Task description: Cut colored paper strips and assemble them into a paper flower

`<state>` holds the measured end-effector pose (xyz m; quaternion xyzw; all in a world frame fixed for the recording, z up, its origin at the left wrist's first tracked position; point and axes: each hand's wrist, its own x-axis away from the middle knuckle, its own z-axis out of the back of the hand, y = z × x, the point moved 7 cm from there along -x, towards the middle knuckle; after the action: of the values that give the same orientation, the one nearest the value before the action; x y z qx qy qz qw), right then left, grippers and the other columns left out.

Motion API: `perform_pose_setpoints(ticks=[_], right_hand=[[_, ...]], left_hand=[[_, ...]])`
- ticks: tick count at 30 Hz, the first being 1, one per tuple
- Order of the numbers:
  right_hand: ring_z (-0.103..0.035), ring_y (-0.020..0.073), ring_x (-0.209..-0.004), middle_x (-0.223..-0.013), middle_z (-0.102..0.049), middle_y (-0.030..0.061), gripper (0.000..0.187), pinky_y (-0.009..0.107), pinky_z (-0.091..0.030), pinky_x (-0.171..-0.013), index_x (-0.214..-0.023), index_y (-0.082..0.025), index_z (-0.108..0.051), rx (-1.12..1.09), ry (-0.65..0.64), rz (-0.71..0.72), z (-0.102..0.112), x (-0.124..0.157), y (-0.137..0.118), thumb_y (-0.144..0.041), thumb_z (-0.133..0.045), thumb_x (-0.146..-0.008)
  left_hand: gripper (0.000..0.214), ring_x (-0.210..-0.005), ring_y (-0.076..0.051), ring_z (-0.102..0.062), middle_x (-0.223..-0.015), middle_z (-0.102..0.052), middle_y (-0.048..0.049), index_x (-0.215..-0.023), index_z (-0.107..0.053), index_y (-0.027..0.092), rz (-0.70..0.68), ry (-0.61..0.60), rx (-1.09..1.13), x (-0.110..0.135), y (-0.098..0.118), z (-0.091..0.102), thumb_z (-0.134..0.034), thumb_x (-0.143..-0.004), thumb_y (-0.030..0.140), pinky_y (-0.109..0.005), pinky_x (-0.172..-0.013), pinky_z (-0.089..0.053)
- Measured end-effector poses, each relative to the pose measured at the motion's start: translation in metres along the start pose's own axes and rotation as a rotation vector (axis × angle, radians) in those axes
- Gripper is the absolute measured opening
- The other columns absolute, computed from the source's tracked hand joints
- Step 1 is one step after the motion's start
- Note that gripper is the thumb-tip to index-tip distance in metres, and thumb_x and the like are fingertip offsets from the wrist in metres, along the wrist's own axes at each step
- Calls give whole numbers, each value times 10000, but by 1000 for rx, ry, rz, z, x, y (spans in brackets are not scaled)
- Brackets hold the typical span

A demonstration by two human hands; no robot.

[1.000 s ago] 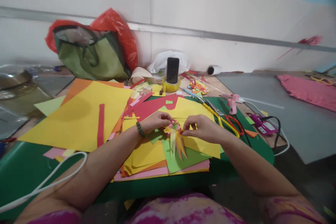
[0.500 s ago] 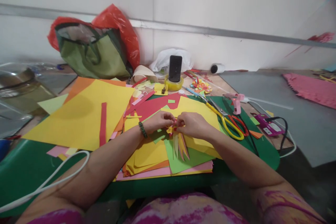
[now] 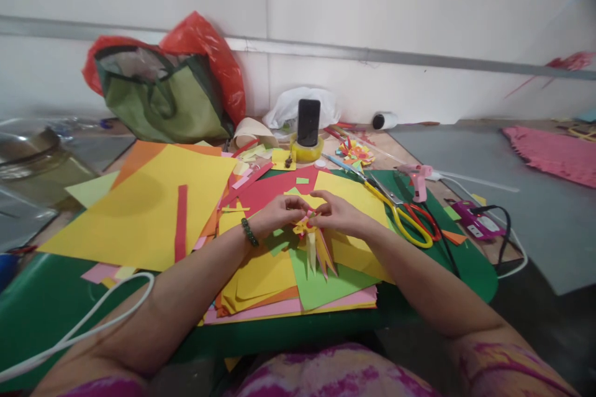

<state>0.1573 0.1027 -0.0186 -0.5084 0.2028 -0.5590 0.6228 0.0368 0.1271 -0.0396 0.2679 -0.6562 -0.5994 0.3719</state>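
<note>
My left hand [image 3: 275, 216] and my right hand [image 3: 342, 213] meet over a stack of coloured paper sheets [image 3: 298, 273]. Both pinch the top of a small paper craft [image 3: 315, 242] made of pointed yellow, white, pink and orange strips that hang down over a green sheet. The fingers of both hands are curled and pressed on its upper end. A dark bead bracelet [image 3: 249, 231] sits on my left wrist.
Large yellow sheets [image 3: 139, 205] with a red strip lie at the left. Yellow and red scissors [image 3: 403, 217], a pink glue gun [image 3: 418, 177] and a purple device with cables [image 3: 472, 223] lie at the right. A phone [image 3: 308, 122] stands on a tape roll; bags [image 3: 162, 96] lean on the wall.
My right hand has moved left to meet my left hand at the craft's top; both hands and the craft have lifted slightly away from me.
</note>
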Motion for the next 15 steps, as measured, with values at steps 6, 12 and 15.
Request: perform_pose_setpoints(ticks=[6, 12, 15], right_hand=[[-480, 103, -502, -543, -520, -96, 613, 219, -326, -509, -1202, -147, -484, -118, 49, 62, -4, -7, 2, -179, -634, -608], [-526, 119, -573, -618, -552, -67, 581, 230, -380, -547, -1205, -156, -465, -130, 128, 122, 6, -8, 1, -214, -621, -649], [-513, 114, -574, -630, -537, -68, 565, 226, -375, -540, -1208, -165, -460, -89, 180, 159, 10, -8, 0, -222, -611, -667]], left_hand=[[341, -702, -128, -576, -836, -630, -33, -915, -611, 159, -31, 80, 85, 1, 5, 2, -741, -638, 309, -238, -609, -427], [461, -769, -146, -605, -901, -607, -35, -1085, -575, 196, 49, 105, 147, 6, 3, 2, -721, -674, 347, -254, -641, -471], [468, -744, -132, -599, -917, -612, -33, -1046, -573, 189, 16, 83, 141, 6, 5, -2, -752, -625, 288, -253, -643, -479]])
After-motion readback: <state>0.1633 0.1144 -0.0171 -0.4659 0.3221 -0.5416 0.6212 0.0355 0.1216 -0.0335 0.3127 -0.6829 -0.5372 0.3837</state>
